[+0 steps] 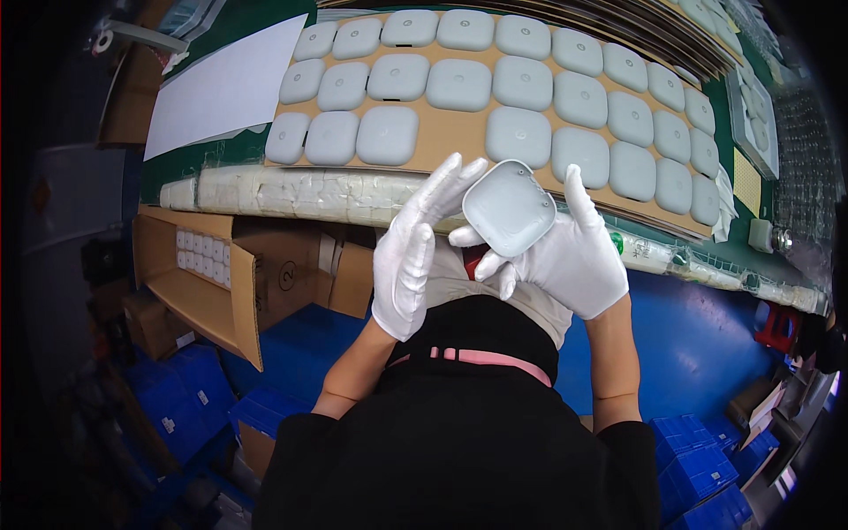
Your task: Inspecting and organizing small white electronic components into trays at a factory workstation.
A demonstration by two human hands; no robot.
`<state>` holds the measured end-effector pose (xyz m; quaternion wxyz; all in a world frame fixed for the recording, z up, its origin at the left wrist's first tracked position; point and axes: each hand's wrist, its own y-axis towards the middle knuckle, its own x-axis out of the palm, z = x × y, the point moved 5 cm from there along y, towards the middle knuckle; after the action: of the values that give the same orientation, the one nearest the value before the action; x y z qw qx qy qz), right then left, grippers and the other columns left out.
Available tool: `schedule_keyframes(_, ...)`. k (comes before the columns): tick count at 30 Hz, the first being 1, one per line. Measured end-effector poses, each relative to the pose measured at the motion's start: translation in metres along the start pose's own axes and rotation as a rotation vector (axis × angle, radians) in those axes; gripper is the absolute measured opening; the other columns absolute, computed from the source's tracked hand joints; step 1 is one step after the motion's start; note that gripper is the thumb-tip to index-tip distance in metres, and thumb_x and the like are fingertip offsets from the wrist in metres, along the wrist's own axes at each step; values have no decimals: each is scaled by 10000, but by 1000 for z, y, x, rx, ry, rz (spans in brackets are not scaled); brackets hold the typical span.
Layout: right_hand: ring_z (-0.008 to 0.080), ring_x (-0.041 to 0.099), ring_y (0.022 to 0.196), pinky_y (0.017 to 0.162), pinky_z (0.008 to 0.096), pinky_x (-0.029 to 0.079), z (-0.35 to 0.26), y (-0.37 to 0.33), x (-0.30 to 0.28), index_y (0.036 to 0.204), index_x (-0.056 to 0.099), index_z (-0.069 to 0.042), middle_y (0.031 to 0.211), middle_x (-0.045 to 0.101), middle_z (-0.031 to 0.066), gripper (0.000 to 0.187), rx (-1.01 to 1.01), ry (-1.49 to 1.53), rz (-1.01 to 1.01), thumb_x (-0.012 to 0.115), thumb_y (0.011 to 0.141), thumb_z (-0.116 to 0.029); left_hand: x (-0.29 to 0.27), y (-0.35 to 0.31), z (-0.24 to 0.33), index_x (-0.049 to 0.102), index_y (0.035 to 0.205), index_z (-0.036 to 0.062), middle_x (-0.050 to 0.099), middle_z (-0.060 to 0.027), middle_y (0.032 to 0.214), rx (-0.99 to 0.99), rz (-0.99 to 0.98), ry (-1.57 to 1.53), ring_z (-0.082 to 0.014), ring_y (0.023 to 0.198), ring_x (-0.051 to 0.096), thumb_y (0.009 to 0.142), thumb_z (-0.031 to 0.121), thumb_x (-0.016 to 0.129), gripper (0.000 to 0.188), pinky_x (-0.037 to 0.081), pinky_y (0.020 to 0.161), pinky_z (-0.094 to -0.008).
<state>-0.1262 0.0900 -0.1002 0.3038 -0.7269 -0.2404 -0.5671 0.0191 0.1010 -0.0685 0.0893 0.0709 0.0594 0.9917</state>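
A light grey, rounded-square plastic cover (510, 210) is held tilted in front of me, its hollow inner side showing small round posts near one corner. My white-gloved right hand (572, 263) grips it from below and the right, with the thumb raised beside its edge. To its left, my gloved left hand (408, 256) is stretched out flat, fingers straight and holding nothing. Whether its fingertips touch the cover's edge, I cannot tell. Beyond both hands, rows of similar grey covers (463, 86) lie on a brown cardboard sheet (442, 124), with a gap in the nearest row.
A white sheet (225, 84) lies left of the covers on the green table (168, 168), whose front edge is padded and taped (291, 190). Below left, an open carton (243, 305) holds small white pieces. Blue boxes (693, 459) stand low on both sides. At right is a tray (751, 124).
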Motion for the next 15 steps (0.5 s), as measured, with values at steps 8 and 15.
schedule_keyframes(8, 441, 653, 994, 673, 404, 610, 0, 1, 8, 1408, 368, 74, 1227, 525, 395, 745, -9, -100, 19, 343, 996, -546, -1, -1, 2, 432, 1415, 1, 571, -170, 1338, 17, 66, 162, -260, 1207, 569, 933, 221, 573, 548, 422, 1056, -377)
schedule_keyframes(15, 330, 633, 1031, 868, 366, 551, 6, -11, -3, 1348, 489, 13, 1236, 589, 234, 607, -110, -1021, 195, 706, 855, -266, -5, -3, 3, 609, 1276, 46, 672, -88, 1208, 178, 175, 686, -217, 1034, 665, 678, -34, 774, 625, 514, 928, -309)
